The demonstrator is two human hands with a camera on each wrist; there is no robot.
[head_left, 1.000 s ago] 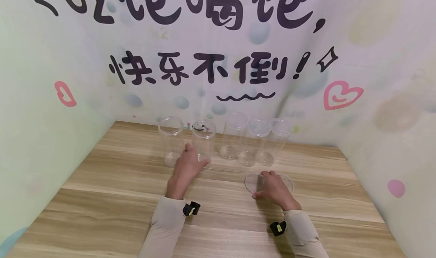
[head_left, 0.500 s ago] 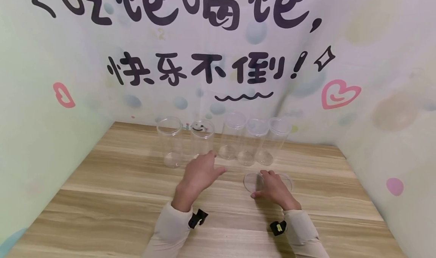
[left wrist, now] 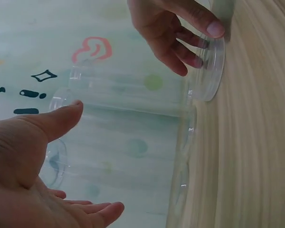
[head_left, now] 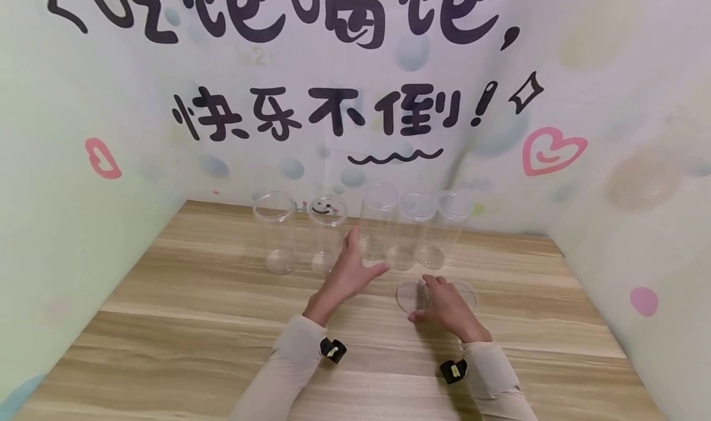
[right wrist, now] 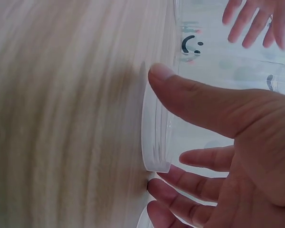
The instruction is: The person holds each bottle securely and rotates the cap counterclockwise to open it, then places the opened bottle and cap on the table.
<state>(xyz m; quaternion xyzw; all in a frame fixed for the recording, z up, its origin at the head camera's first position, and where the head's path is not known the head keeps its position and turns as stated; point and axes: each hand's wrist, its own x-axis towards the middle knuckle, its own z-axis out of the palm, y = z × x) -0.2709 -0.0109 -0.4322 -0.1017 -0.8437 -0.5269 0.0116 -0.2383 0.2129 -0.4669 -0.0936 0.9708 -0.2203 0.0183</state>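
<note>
My left hand (head_left: pixel 349 276) is raised in front of the clear plastic jars, its thumb and fingers spread with nothing between them. Just behind it stands an open-topped clear jar (head_left: pixel 321 223), and another open-topped jar (head_left: pixel 274 236) is farther left. In the head view my right hand (head_left: pixel 449 310) rests low over two clear round lids on the table. Its thumb and loosely bent fingers lie about the edge of the left lid (head_left: pixel 410 296), also seen as a lid (right wrist: pixel 154 135) in the right wrist view. The other lid (head_left: pixel 468 294) is partly hidden behind this hand.
Three more upright jars stand close together at the back right: a rear jar (head_left: pixel 379 220), a middle jar (head_left: pixel 413 229) and a right jar (head_left: pixel 451 229). Their tops look covered. The wooden table (head_left: pixel 166 322) meets a printed cloth backdrop (head_left: pixel 233 168) right behind the jars.
My left hand has come away from the second jar and shifted right, its fingers spreading. The right hand stays over the lids. The head view has turned slightly.
</note>
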